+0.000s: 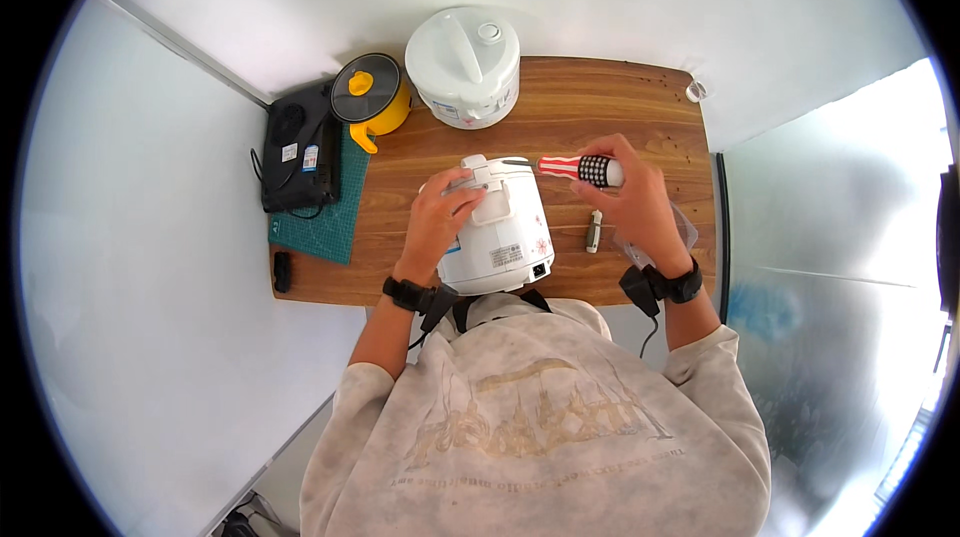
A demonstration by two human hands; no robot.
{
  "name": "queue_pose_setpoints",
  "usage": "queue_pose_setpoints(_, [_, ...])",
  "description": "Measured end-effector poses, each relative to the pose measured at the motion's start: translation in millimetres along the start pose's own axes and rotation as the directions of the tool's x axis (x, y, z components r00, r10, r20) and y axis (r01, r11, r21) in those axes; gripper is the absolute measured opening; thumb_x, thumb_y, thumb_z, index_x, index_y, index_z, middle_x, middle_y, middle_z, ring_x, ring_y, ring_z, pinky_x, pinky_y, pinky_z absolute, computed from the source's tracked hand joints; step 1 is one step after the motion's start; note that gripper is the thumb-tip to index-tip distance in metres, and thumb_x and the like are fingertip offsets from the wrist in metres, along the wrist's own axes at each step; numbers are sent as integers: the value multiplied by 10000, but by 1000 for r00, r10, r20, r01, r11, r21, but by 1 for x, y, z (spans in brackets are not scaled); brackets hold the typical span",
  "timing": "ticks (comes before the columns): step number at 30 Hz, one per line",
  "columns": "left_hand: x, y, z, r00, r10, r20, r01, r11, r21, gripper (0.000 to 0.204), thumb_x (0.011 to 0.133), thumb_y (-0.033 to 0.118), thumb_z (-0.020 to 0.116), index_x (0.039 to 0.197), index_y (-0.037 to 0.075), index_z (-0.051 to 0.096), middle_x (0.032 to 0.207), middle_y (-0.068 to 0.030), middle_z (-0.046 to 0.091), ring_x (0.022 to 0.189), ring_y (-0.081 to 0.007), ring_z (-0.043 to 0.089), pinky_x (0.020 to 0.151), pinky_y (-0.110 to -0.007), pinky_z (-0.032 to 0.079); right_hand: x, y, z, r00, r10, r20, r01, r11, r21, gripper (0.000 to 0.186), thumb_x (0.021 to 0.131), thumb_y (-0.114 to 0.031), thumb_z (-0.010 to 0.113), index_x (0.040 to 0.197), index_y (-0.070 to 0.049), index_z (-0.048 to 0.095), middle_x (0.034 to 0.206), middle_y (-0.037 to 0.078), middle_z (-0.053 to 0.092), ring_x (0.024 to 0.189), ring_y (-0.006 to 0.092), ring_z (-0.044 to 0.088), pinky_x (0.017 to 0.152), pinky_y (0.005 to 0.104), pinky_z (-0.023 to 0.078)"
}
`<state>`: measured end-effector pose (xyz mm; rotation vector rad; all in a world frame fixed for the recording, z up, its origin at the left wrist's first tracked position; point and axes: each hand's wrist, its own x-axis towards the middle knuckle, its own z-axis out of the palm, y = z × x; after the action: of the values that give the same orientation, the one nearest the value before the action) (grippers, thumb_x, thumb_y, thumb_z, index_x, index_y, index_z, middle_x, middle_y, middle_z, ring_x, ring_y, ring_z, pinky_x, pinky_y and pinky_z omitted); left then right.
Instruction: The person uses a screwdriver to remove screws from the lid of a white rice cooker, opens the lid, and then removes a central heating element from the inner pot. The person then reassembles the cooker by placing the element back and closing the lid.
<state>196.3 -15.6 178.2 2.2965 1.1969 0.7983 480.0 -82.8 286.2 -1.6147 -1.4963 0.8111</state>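
Observation:
A white rice cooker (500, 232) with flower decals stands at the table's front edge, its power socket facing me. My left hand (437, 217) grips its upper left side, fingers bent over the rim by the hinge. My right hand (635, 199) is closed round the end of a screwdriver (562, 167), whose handle is red-and-white striped and black-checkered. Its dark shaft points left, with the tip at the cooker's top near the hinge. Whether the tip sits in a screw is too small to tell. A small grey-and-white tool (594, 232) lies below my right hand.
Behind stands another white rice cooker (463, 67), with a yellow pot (380, 112) under a dark lid beside it. A black appliance (302, 147) rests on a green cutting mat (335, 222). Partly behind my right wrist is a clear plastic tray (684, 227). White walls flank the wooden table (620, 92).

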Motion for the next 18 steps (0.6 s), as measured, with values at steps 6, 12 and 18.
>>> queue_pose_setpoints(6, [0, 1, 2, 1000, 10, -12, -10, 1000, -8, 129, 846, 102, 767, 972, 94, 796, 1202, -67, 681, 1110, -245, 652, 928, -354, 543, 5, -8, 11, 958, -263, -113, 262, 965, -21, 321, 839, -218, 802, 1034, -66, 597, 831, 102, 699, 699, 245, 696, 641, 338, 546])
queue_pose_setpoints(12, [0, 1, 0, 1000, 10, -10, -10, 1000, -12, 148, 839, 100, 768, 983, 106, 799, 1191, -65, 683, 1107, -250, 652, 919, -357, 542, 8, -11, 27, 975, -220, 16, 220, 975, -30, 299, 815, -170, 761, 989, -62, 542, 770, 116, 657, 648, 278, 669, 594, 360, 528])
queue_pose_setpoints(18, [-1, 1, 3, 999, 23, -32, -23, 1000, -13, 152, 841, 97, 764, 988, 109, 802, 1189, -62, 683, 1100, -249, 654, 919, -357, 542, 10, -14, 33, 967, -253, 20, 254, 967, -23, 305, 816, -163, 756, 996, -61, 532, 773, 123, 655, 649, 288, 667, 585, 374, 525])
